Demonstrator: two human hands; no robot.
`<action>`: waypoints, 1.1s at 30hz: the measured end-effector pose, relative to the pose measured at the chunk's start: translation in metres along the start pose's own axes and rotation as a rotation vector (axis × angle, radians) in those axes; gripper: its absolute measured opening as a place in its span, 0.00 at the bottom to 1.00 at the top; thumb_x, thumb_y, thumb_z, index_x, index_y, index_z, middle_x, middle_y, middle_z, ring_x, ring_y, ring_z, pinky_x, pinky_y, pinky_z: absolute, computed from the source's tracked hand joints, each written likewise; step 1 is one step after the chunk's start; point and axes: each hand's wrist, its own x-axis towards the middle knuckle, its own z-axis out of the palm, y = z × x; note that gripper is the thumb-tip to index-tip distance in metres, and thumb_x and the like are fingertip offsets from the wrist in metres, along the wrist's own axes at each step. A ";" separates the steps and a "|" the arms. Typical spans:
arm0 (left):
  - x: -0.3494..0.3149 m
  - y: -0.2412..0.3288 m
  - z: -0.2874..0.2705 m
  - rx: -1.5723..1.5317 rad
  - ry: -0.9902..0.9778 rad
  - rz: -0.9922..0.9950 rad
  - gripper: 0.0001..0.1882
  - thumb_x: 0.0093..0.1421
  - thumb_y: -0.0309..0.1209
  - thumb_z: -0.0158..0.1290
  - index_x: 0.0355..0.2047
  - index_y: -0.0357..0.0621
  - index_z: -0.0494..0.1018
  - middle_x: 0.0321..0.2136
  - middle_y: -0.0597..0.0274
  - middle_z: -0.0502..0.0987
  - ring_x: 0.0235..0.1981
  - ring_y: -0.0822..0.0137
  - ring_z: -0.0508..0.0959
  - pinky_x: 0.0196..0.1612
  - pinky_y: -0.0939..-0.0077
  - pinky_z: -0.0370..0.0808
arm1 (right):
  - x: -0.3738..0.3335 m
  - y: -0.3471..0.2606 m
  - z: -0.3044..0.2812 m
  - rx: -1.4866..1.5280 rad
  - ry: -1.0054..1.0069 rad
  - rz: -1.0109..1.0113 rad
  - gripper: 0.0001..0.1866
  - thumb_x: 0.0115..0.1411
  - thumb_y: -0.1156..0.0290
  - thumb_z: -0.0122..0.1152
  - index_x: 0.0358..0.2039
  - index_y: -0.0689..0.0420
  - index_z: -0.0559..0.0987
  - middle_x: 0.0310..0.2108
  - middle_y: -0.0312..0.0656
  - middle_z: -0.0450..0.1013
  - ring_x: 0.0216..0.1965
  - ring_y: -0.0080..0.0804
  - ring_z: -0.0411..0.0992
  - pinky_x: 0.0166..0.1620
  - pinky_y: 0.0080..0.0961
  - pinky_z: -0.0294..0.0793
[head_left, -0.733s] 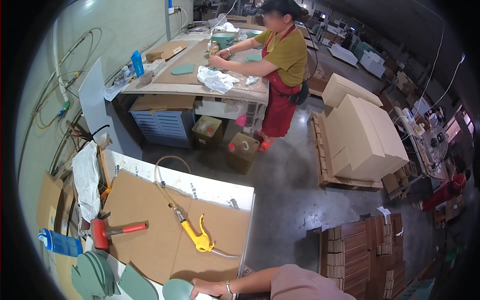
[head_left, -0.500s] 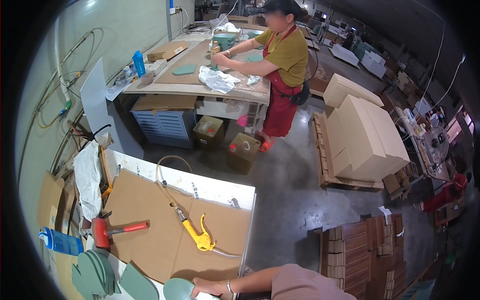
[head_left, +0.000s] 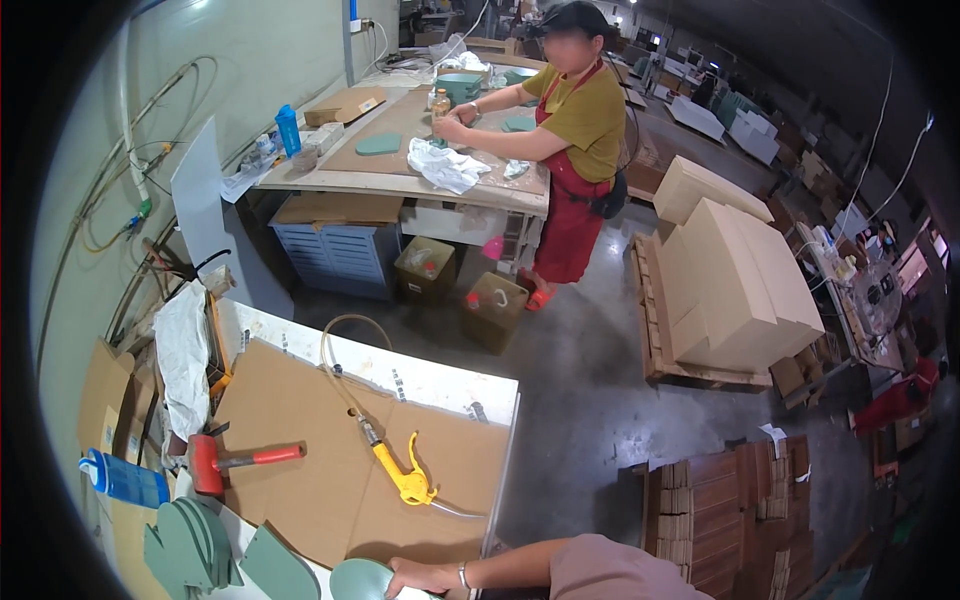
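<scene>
At the lower edge of the head view, my right hand [head_left: 418,577] has its fingers on the edge of a green rounded panel [head_left: 360,581]. The lower part of that panel lies outside the picture, and some of my fingers are hidden. My left hand is out of view. Beside the held panel, to its left, lies another green panel [head_left: 278,566] with a curved side. Further left is a stack of similar green panels [head_left: 190,548], on the bench's white surface.
Brown cardboard [head_left: 330,470] covers the bench, carrying a red mallet [head_left: 240,460] and a yellow air blow gun [head_left: 407,480] with its hose. A blue bottle [head_left: 130,482] lies left. Another person [head_left: 585,120] works at the far table. Wooden panels [head_left: 715,500] are stacked right.
The whole view has shifted slightly, so things appear a little further right and lower. My right hand stays at the green panel's edge. The co-worker's hands remain around a bottle.
</scene>
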 end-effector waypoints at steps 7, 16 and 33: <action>0.007 -0.012 -0.009 0.019 -0.054 0.014 0.24 0.61 0.59 0.46 0.38 0.51 0.68 0.15 0.72 0.61 0.16 0.73 0.59 0.25 0.73 0.66 | -0.007 -0.007 -0.001 0.002 -0.043 0.015 0.26 0.45 0.67 0.65 0.40 0.68 0.66 0.34 0.46 0.66 0.38 0.30 0.65 0.40 0.27 0.67; 0.002 -0.010 -0.008 0.003 -0.145 -0.001 0.26 0.62 0.57 0.45 0.39 0.45 0.67 0.16 0.71 0.61 0.17 0.73 0.59 0.24 0.75 0.65 | -0.021 -0.022 0.003 0.065 -0.052 0.009 0.26 0.46 0.67 0.64 0.41 0.69 0.65 0.34 0.47 0.66 0.37 0.31 0.66 0.41 0.27 0.68; -0.017 0.019 0.026 0.061 -0.283 0.103 0.24 0.65 0.51 0.46 0.37 0.38 0.69 0.17 0.68 0.63 0.20 0.73 0.62 0.28 0.76 0.65 | 0.002 0.006 -0.001 -0.075 0.052 -0.060 0.29 0.42 0.67 0.67 0.42 0.70 0.68 0.38 0.48 0.68 0.42 0.34 0.67 0.45 0.27 0.67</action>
